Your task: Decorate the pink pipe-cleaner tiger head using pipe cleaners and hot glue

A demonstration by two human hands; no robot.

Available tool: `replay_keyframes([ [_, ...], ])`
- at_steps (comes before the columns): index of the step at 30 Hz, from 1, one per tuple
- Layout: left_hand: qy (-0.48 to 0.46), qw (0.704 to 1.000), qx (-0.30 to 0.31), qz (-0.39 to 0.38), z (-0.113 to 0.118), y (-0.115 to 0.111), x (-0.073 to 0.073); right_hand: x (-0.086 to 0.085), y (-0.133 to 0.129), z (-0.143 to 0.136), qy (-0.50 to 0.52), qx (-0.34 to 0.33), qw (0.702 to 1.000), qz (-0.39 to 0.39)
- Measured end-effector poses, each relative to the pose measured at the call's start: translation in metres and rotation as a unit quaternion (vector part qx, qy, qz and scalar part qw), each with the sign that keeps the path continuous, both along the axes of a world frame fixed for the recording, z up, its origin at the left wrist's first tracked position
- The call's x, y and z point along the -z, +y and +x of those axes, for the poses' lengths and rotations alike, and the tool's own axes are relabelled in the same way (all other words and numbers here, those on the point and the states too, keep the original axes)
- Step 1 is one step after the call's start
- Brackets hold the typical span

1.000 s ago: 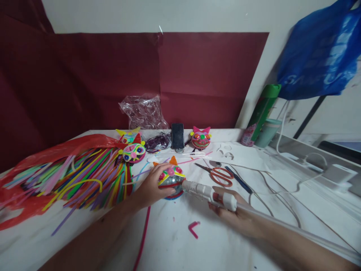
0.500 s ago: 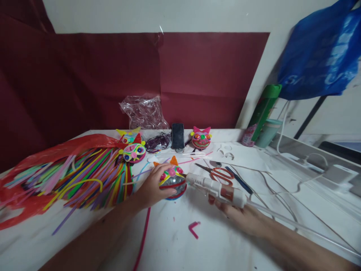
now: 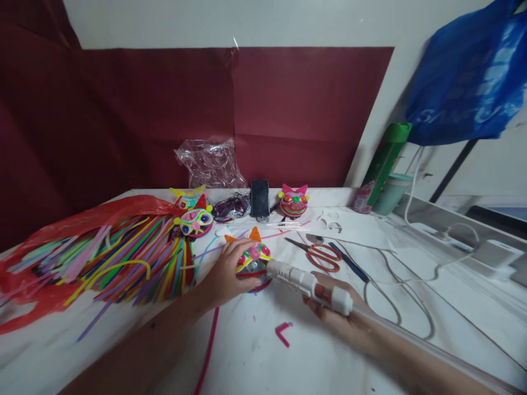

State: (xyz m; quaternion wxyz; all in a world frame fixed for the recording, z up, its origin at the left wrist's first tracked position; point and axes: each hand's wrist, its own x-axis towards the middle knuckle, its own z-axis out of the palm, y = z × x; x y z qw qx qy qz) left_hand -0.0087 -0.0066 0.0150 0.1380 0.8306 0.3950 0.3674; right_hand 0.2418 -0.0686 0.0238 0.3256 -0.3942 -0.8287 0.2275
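The orange-eared ball (image 3: 254,267) sits on the white table (image 3: 321,356), gripped at its side by the left hand (image 3: 229,271), fingers over the top; the glue gun (image 3: 302,280), clasped in the right hand (image 3: 335,310), has its nozzle at the ball's other side, drawn back toward the left compared with 0.5 s ago. Orange scissors (image 3: 323,257) lie beyond the gun, and 1 bent pink strip (image 3: 283,334) lies nearer, both unmoved.

So on the flat white worktop, long multicoloured fuzzy strips (image 3: 127,263) are left, orange-looped metal scissors (image 3: 323,257) right, rectangular black phone (image 3: 259,197) behind, between them.
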Motion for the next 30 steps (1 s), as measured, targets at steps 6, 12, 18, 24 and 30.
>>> replay_keyframes([
  [6, -0.006, 1.000, 0.003, 0.019, 0.000, 0.001, 0.000, -0.007, -0.005, -0.007, -0.032, -0.009, 0.999, 0.024],
  [12, 0.000, 1.000, 0.005, 0.028, 0.001, 0.001, 0.001, 0.003, -0.001, -0.006, -0.062, -0.038, 0.993, 0.094],
  [18, 0.000, 1.000, 0.004, 0.019, 0.000, 0.002, 0.001, 0.007, 0.001, -0.007, -0.087, -0.044, 0.986, 0.135],
  [24, 0.003, 1.000, 0.010, 0.029, 0.000, 0.001, 0.001, 0.007, 0.003, -0.010, -0.056, -0.048, 0.984, 0.160],
  [30, 0.005, 1.000, 0.005, 0.026, 0.001, 0.001, 0.001, 0.006, 0.002, -0.010, -0.048, -0.059, 0.985, 0.152],
])
